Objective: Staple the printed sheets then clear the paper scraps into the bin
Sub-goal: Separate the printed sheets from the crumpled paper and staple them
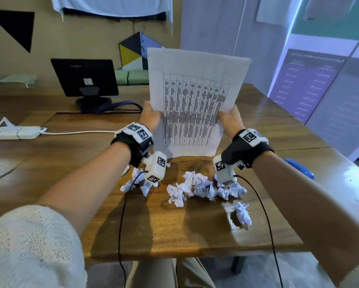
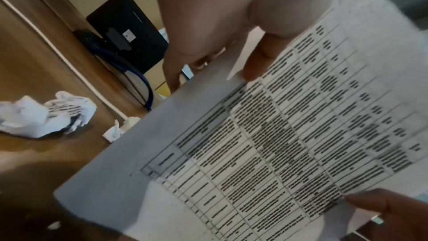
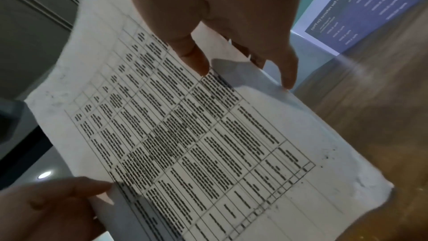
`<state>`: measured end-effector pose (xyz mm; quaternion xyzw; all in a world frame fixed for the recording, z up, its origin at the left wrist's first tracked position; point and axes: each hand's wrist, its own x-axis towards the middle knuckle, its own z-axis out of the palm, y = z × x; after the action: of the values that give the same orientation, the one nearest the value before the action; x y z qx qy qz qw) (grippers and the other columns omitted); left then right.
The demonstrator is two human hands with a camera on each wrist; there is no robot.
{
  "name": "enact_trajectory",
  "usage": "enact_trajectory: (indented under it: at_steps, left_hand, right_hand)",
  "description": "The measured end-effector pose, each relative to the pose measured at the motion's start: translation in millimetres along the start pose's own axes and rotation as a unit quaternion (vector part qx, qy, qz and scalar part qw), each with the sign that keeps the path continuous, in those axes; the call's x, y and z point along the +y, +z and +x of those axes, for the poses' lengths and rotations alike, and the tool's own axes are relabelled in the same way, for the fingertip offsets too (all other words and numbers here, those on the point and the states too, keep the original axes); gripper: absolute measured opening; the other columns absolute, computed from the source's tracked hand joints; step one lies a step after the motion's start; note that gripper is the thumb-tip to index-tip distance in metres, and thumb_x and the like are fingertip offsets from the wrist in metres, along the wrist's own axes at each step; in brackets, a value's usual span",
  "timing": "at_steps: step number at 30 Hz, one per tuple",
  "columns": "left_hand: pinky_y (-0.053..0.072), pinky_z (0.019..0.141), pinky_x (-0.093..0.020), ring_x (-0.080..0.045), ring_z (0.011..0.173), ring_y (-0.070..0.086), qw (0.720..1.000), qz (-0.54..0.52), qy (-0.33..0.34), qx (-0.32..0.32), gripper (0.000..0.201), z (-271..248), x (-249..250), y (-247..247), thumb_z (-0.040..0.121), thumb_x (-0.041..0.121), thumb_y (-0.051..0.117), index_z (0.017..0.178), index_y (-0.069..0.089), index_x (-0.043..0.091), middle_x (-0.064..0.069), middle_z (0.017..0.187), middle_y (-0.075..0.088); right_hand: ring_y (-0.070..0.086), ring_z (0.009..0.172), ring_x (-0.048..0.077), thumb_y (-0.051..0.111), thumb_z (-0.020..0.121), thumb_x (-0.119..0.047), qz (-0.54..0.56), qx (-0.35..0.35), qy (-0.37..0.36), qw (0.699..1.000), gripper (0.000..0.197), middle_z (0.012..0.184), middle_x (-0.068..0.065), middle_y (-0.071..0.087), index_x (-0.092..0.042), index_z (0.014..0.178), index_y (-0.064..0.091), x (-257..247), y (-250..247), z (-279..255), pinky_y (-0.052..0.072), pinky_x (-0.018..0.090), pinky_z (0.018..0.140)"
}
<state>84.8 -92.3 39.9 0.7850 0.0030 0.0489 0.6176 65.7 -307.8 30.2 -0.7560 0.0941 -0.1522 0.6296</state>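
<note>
I hold the printed sheets (image 1: 195,100) upright over the wooden table (image 1: 195,235), their bottom edge down at the tabletop. The sheets carry a dense printed grid. My left hand (image 1: 152,115) pinches the left edge, thumb in front (image 2: 257,69) and fingers behind. My right hand (image 1: 229,119) pinches the right edge the same way (image 3: 243,69). Several crumpled paper scraps (image 1: 195,187) lie on the table just below my wrists; one ball (image 1: 244,213) sits apart, nearer me. Another scrap (image 2: 46,114) shows in the left wrist view. No bin is in view.
A blue stapler-like object (image 1: 299,168) lies at the right, partly hidden by my right forearm. A black monitor (image 1: 85,76) stands at the back left, with a white power strip (image 1: 15,133) and its cord on the left. Black cables (image 1: 120,235) hang over the near table edge.
</note>
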Motion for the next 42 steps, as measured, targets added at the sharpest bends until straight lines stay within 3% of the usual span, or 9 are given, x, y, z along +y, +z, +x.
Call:
enact_trajectory:
  at_steps: [5,12,18,23,28,31,34,38,42]
  left_hand:
    - [0.04,0.101,-0.032,-0.026,0.126,0.049,0.999,-0.003,0.049,0.0,0.044,4,22,-2,0.091,-0.006,0.041,0.135,0.043,0.0,-0.013,0.135,0.053]
    - [0.038,0.098,-0.027,-0.024,0.126,0.047,0.997,-0.026,0.067,0.007,0.046,2,32,-3,0.09,-0.009,0.04,0.135,0.039,0.002,-0.013,0.137,0.051]
    - [0.044,0.101,-0.04,-0.027,0.122,0.052,0.999,-0.011,0.024,-0.022,0.043,6,9,-4,0.09,0.0,0.044,0.132,0.043,0.002,-0.01,0.131,0.055]
    - [0.039,0.104,-0.034,-0.021,0.12,0.05,0.999,-0.016,0.048,-0.016,0.041,-1,17,-5,0.094,-0.002,0.043,0.135,0.042,0.002,-0.005,0.132,0.053]
    - [0.04,0.1,-0.034,-0.029,0.127,0.048,0.998,0.028,0.009,-0.047,0.044,-10,-3,-4,0.093,0.003,0.049,0.136,0.041,0.002,-0.015,0.139,0.05]
    - [0.039,0.103,-0.033,-0.027,0.129,0.048,0.997,0.007,0.055,-0.048,0.043,-9,20,-6,0.094,0.004,0.048,0.136,0.042,0.001,-0.014,0.139,0.05]
    - [0.04,0.102,-0.031,-0.021,0.124,0.051,0.995,-0.022,0.096,-0.014,0.041,-7,53,-11,0.094,0.005,0.047,0.135,0.041,0.002,-0.008,0.133,0.054]
    - [0.044,0.103,-0.038,-0.025,0.119,0.054,0.99,-0.059,0.128,0.023,0.04,3,76,-14,0.092,0.006,0.048,0.131,0.043,0.002,-0.012,0.13,0.056]
    - [0.042,0.099,-0.03,-0.024,0.123,0.051,0.991,-0.034,0.132,0.014,0.038,3,58,-10,0.096,0.005,0.043,0.133,0.042,0.002,-0.013,0.135,0.053]
  right_hand:
    - [0.058,0.11,0.028,0.044,0.088,-0.008,0.01,0.029,-0.033,0.999,0.039,0.12,0.012,0.062,-0.004,0.126,0.05,-26,0,11,0.046,0.046,0.1]
    - [0.059,0.11,0.026,0.045,0.085,-0.01,0.02,0.026,-0.047,0.998,0.042,0.119,0.009,0.062,-0.007,0.126,0.049,-30,0,8,0.048,0.045,0.098]
    - [0.055,0.116,0.026,0.044,0.091,-0.009,-0.023,-0.009,-0.047,0.999,0.042,0.127,0.009,0.059,-0.009,0.133,0.045,-17,-1,5,0.043,0.045,0.103]
    - [0.057,0.114,0.024,0.045,0.09,-0.01,-0.026,-0.026,-0.066,0.997,0.041,0.125,0.008,0.06,-0.008,0.131,0.046,-21,-15,5,0.045,0.045,0.101]
    - [0.052,0.103,0.017,0.047,0.091,0.002,-0.073,-0.064,-0.018,0.995,0.036,0.117,0.006,0.057,0.001,0.126,0.044,-7,-21,-15,0.047,0.015,0.069]
    - [0.056,0.1,0.023,0.055,0.089,-0.005,-0.04,-0.038,-0.038,0.998,0.027,0.106,0.005,0.059,-0.004,0.114,0.045,-22,-26,-7,0.051,0.038,0.081]
    - [0.059,0.108,0.028,0.059,0.085,-0.01,0.0,-0.038,-0.058,0.998,0.031,0.119,0.011,0.059,-0.008,0.113,0.045,-44,-27,3,0.049,0.05,0.094]
    - [0.059,0.111,0.028,0.06,0.077,-0.018,0.013,-0.031,-0.089,0.995,0.038,0.122,0.011,0.059,-0.01,0.112,0.045,-61,-28,18,0.047,0.053,0.097]
    - [0.06,0.11,0.029,0.057,0.074,-0.022,-0.008,-0.036,-0.096,0.995,0.053,0.121,0.013,0.061,-0.008,0.124,0.045,-53,-20,20,0.048,0.051,0.096]
